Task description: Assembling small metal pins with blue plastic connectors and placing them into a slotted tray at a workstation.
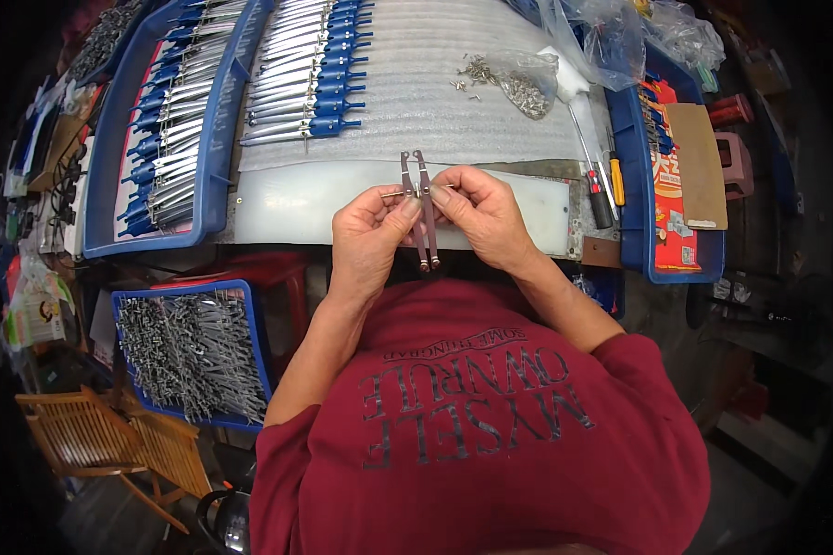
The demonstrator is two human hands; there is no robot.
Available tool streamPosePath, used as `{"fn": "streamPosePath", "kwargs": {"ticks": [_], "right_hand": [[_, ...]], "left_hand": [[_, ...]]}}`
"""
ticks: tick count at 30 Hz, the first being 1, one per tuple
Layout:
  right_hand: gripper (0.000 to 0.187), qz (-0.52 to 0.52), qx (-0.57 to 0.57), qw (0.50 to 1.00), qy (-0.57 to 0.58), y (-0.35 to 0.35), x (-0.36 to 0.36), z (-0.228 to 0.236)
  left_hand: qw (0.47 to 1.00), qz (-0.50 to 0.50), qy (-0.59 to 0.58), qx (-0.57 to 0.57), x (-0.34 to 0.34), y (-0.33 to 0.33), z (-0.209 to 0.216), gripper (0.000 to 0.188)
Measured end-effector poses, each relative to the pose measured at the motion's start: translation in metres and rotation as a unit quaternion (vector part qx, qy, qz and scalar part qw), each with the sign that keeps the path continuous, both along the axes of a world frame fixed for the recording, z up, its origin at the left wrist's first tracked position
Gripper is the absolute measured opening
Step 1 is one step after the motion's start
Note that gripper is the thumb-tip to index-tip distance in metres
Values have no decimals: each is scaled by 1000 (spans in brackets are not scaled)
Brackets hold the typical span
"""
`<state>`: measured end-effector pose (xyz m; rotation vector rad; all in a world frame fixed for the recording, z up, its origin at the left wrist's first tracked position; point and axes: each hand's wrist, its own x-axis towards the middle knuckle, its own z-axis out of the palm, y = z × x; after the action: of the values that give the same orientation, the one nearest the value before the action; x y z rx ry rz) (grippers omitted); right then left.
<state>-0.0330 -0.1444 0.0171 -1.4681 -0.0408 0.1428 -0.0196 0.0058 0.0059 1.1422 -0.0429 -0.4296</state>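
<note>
My left hand (366,236) and my right hand (486,217) meet over the table's front edge. Between them is a drawing compass (426,228) with two dark purple-brown legs lying nearly side by side. Its headless end points away from me and the tips point toward my body. A thin metal rod crosses the legs near the middle, where the fingertips of both hands pinch; the fingers partly hide it. Beyond, a row of silver compasses with blue heads (329,102) lies on white foam sheeting (416,83). A white board (287,208) lies under my hands.
Blue trays flank me: one with blue-headed compasses (162,139), another with a red package (671,199). A blue basket (261,342) of metal parts stands lower left. A bag of small screws (525,92) and screwdrivers (600,199) lie right; a wooden chair (88,430) stands behind left.
</note>
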Motion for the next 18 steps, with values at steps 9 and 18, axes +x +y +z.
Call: {"fn": "streamPosePath", "kwargs": {"ticks": [9,18], "right_hand": [[17,-18,24,999,13,1,-2,-4],[17,-11,40,999,19,4,-2,0]], "left_hand": [[1000,14,0,-7,-1,-2,-2,22],[1000,11,-10,3,-2,-1,-3,20]]}}
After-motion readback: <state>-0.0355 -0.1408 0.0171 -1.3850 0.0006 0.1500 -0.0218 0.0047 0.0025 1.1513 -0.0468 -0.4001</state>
